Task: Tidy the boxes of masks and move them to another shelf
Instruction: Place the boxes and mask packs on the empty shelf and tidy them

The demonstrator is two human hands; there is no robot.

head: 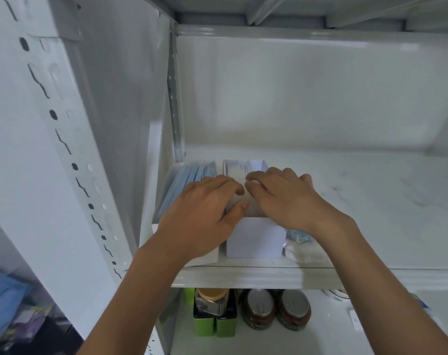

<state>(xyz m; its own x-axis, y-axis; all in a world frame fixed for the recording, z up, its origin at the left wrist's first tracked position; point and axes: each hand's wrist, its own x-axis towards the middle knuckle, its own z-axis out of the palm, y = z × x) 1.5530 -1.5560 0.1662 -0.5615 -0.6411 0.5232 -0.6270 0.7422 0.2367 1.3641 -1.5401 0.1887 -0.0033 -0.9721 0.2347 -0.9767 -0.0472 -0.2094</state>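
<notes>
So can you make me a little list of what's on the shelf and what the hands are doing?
shelf: white metal shelf
left box: blue masks, standing packed in a row
middle box: white box with white masks
left hand: resting on top of the masks
right hand: pressing on the white masks
beside box: loose blue mask
below: jars, green tins

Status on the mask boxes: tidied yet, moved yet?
Done: nothing clearly finished. In hand: left hand and right hand press on the masks in the middle white box. Left: the blue-mask box beside it stands open, loose masks lie to the right, and both boxes still sit on this shelf.
</notes>
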